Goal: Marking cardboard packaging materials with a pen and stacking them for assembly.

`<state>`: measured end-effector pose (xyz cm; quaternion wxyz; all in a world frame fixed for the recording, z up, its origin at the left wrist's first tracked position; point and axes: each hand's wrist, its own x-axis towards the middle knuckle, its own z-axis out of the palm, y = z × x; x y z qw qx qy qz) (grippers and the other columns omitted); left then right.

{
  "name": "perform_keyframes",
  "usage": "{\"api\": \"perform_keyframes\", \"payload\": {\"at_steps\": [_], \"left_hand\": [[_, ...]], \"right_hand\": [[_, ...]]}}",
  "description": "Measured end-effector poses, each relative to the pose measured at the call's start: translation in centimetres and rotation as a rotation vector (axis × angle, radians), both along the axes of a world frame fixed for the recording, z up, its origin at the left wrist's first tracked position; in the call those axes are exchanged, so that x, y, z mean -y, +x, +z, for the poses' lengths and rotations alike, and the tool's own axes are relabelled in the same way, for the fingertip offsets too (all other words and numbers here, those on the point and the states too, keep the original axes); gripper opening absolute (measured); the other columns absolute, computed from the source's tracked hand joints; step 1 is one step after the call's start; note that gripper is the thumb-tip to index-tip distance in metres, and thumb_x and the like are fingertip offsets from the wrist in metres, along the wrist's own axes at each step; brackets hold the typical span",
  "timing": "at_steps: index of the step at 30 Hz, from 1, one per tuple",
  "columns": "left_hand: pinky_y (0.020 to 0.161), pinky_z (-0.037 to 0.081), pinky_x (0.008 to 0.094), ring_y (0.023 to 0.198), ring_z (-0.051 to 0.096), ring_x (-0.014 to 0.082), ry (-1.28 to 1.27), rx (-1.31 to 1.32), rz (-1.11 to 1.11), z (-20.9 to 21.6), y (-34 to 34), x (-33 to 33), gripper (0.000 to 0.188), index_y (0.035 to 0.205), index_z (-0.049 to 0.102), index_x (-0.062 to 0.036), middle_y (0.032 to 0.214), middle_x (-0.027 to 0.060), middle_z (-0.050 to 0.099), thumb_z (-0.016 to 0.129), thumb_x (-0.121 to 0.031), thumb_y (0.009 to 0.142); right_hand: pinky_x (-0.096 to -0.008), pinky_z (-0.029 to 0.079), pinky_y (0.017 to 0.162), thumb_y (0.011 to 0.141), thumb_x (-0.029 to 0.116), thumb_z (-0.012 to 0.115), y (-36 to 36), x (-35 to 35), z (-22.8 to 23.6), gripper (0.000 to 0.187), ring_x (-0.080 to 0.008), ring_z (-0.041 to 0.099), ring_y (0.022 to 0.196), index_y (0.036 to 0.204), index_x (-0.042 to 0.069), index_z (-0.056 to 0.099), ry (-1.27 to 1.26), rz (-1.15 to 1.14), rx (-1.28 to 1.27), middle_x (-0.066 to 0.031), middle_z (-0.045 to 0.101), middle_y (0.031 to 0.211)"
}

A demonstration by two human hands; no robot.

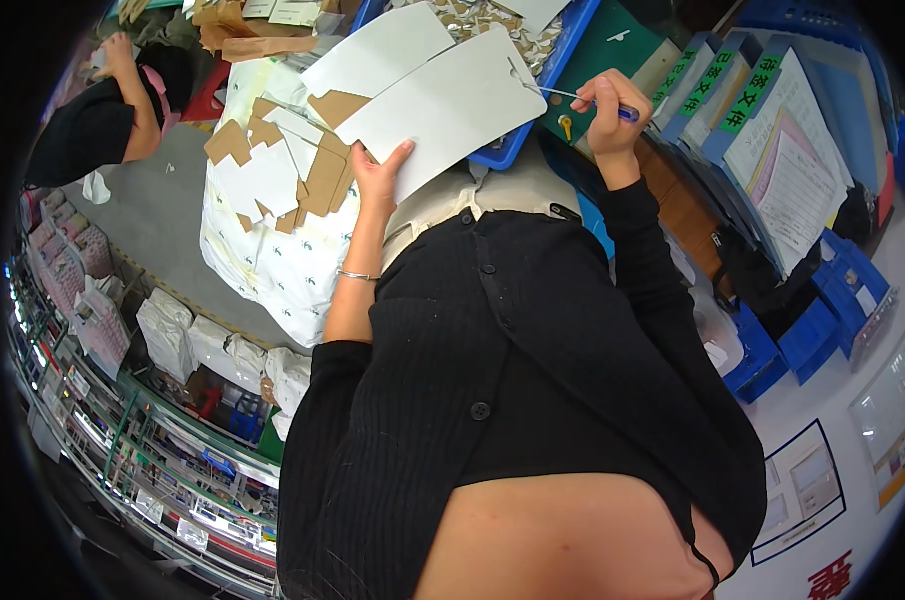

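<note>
At upper centre, the left hand (381,178) gripped a flat white cardboard sheet (453,112); the right hand (609,118) clasped a purple-handled, thin metal tool (629,114), tip at the sheet's right end.

Bright, fairly even light covers the scene, its source out of sight. The card (453,110) at the left hand (378,178) reflects strongly; pale glare marks the holder (891,400) below the right hand (609,122). Leftward, shelves (163,475) bend and soften toward the black rim.
</note>
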<state>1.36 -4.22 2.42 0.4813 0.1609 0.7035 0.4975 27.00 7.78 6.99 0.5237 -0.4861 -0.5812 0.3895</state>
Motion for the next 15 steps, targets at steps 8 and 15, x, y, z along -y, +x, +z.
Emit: {"api": "perform_keyframes", "payload": {"at_steps": [8, 15], "left_hand": [[0.060, 0.054, 0.0271, 0.069, 0.062, 0.0232, 0.068, 0.039, -0.105, 0.3, 0.6, -0.3, 0.047, 0.102, 0.039, 0.0052, 0.089, 0.0188, 0.058, 0.071, 0.001, 0.068], [0.062, 0.054, 0.0268, 0.070, 0.062, 0.0229, 0.045, 0.067, -0.027, -0.2, 0.4, 0.5, 0.045, 0.102, 0.040, 0.0048, 0.090, 0.0185, 0.058, 0.071, 0.001, 0.069]], "right_hand": [[-0.0231, 0.039, 0.047, 0.077, 0.001, 0.045, -1.5, 1.3, -3.7, 0.022, -0.0148, 0.047, 0.045, 0.057, 0.002, 0.053, 0.155, 0.059, 0.299, -0.0076, 0.053, 0.056], [-0.0229, 0.039, 0.045, 0.080, 0.009, 0.036, 0.1, 0.5, 2.3, 0.031, -0.0158, 0.048, 0.042, 0.053, 0.000, 0.051, -0.075, -0.209, -0.231, -0.0092, 0.054, 0.057]]}}
